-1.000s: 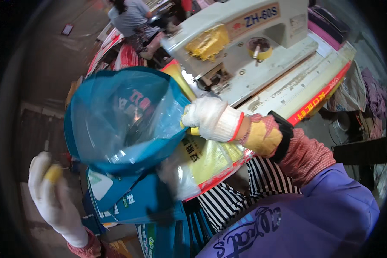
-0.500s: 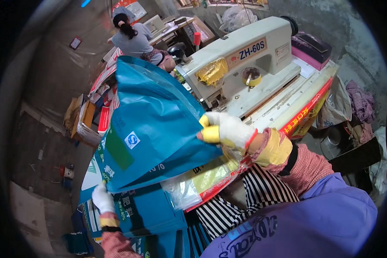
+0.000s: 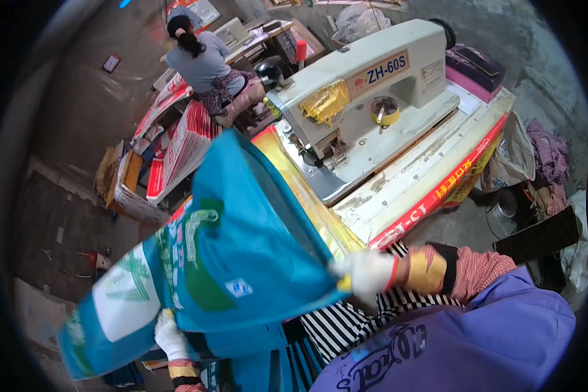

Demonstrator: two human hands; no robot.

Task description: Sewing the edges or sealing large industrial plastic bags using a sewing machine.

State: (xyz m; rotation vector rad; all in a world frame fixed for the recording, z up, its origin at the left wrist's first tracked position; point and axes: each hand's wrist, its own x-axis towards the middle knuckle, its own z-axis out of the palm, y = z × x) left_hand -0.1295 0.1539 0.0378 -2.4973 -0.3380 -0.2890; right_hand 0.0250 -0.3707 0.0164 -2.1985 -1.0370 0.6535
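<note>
A large blue sack point(image 3: 268, 242) with green and white print hangs spread between my two gloved hands. My right hand point(image 3: 367, 273), slightly blurred, is closed on the sack's right corner. Lower left, my left hand point(image 3: 170, 336) pinches the sack's near edge below its white panel. Both gloves are white with yellow fingertips. Beneath the held sack lie more blue sacks point(image 3: 242, 349), mostly covered by it. Just beyond it, a yellow sack point(image 3: 287, 176) with a red edge rests on the table beside the sewing machine point(image 3: 379, 72).
The machine table point(image 3: 431, 189) has a red-and-yellow edge strip. A roll of yellow tape point(image 3: 391, 117) sits on the machine bed. Behind it is a pink-and-black box point(image 3: 472, 78). A person point(image 3: 202, 62) sits farther off, near stacked red-and-white sacks point(image 3: 186, 147).
My right hand has moved down and nearer with its corner of the sack. The sack has swung lower and spread leftward, uncovering the yellow sack. My left hand has shifted slightly nearer.
</note>
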